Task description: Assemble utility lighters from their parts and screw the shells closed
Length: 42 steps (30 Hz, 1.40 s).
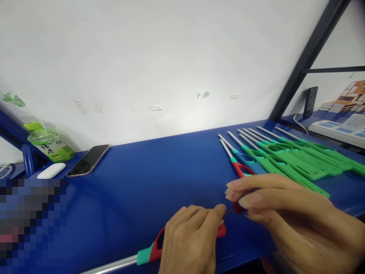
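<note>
My left hand (191,238) is closed around a long-necked lighter (155,249) with a red body, teal collar and silver tube pointing to the lower left. Its red butt end shows past my thumb. Close by on the right, my right hand (288,209) is closed, fingertips pinched on a small dark red piece (238,207). A thin shaft seems to run from that piece towards my left thumb; its exact kind is not clear. Beyond my right hand lie another red lighter (242,169), a blue lighter (252,163) and several green lighters (310,161), tubes pointing away.
A blue tabletop (142,182) meets a white wall. At the left are a green-capped bottle (51,144), a white case (51,171) and a phone (89,160). A dark metal post (306,61) stands at the right, with a power strip (339,131) behind.
</note>
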Available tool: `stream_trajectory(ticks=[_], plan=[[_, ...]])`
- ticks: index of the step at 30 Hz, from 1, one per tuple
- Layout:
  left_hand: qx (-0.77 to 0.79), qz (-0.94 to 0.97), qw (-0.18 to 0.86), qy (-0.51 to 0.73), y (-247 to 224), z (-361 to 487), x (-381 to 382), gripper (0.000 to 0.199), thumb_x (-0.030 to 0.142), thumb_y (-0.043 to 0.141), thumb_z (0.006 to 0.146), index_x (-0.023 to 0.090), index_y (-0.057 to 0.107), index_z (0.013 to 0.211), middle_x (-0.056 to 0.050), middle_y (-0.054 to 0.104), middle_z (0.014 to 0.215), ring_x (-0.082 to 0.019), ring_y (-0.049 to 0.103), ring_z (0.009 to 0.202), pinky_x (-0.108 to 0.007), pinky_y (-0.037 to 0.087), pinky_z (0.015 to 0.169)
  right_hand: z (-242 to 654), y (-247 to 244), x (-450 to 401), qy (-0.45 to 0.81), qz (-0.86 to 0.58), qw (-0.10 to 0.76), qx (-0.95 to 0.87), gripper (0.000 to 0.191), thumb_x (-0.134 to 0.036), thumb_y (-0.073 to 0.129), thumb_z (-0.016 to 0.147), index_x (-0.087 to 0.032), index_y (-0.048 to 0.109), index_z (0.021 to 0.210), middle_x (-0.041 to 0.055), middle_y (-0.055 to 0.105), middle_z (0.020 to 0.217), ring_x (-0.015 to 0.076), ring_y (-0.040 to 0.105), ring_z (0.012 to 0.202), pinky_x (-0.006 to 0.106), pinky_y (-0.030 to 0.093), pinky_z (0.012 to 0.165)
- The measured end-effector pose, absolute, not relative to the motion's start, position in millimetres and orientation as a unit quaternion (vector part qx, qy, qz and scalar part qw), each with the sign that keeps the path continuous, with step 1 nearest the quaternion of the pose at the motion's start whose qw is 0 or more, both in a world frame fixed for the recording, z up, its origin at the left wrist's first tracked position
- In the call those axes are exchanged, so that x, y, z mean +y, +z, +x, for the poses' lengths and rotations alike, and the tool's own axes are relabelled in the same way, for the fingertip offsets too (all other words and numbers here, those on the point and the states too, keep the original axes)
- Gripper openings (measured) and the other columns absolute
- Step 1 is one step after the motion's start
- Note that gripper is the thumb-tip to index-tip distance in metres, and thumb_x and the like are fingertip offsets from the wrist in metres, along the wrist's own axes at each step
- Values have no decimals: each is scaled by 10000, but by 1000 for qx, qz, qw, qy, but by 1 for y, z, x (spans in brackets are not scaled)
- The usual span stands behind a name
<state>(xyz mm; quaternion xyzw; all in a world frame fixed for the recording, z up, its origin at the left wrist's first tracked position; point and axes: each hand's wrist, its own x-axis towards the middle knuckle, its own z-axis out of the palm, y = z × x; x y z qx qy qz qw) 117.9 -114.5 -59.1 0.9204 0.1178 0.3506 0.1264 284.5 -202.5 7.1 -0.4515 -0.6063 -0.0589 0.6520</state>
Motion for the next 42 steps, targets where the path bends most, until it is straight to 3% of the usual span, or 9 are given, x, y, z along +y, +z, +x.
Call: stream_trajectory(ticks=[5,10,17,22,27,30,33,38,42], plan=[[132,918,129,352,-55,115,-115,318,171,621,1059,236,630,1370,23,814,999,-177,786,865,-317,623,764,290,10,-203,-44,-452,625,-635,261,-89,775,921,-292,824,1079,-7,864,929,213,839,820,290,721,755],[154,933,33,324,-59,97,-116,379,379,663,1049,182,624,1371,-88,792,1229,-291,789,1042,-453,680,832,292,9,-207,-33,-479,573,-664,398,-39,605,1003,-302,786,1240,3,833,1071,162,803,923,232,685,811],[154,946,-10,284,-69,82,-111,338,297,613,1070,208,632,1396,-75,762,1121,-249,758,918,-398,676,745,290,3,-201,-36,-493,573,-654,281,-146,765,965,-318,808,1182,9,737,901,168,714,809,275,648,723],[152,945,15,291,-68,81,-111,334,299,600,1076,216,617,1399,-70,740,1104,-237,736,895,-380,661,723,289,-3,-196,-7,-517,568,-640,349,-170,640,1052,-337,751,1336,25,794,1102,177,754,917,276,653,789],[162,945,5,284,-68,81,-113,363,293,612,1071,221,610,1426,-67,743,1135,-255,741,942,-411,669,759,284,-7,-195,-7,-471,601,-645,365,-99,784,944,-326,792,1230,8,746,892,173,708,781,279,639,699],[163,945,7,283,-67,80,-113,368,301,616,1070,224,609,1430,-65,745,1143,-257,742,944,-422,672,765,281,-7,-195,-8,-467,579,-669,373,-199,750,995,-331,765,1344,27,777,1017,173,753,851,248,658,697],[162,945,8,284,-67,79,-113,366,309,630,1063,220,614,1418,-64,745,1134,-256,739,933,-418,670,761,279,-4,-195,18,-480,555,-679,437,-139,597,1060,-356,705,1423,-4,817,1200,158,801,991,210,678,823],[162,942,-8,294,-67,80,-114,358,283,604,1075,211,617,1426,-71,750,1139,-258,749,953,-403,667,761,283,1,-200,-37,-482,564,-669,413,-92,773,953,-305,769,1306,-32,829,984,130,780,816,164,665,752],[159,939,-13,305,-68,81,-115,366,279,623,1068,196,618,1424,-72,752,1142,-257,747,960,-408,671,773,286,0,-211,-36,-484,515,-707,489,-96,670,1017,-302,699,1459,7,830,1247,188,811,1050,224,691,838]])
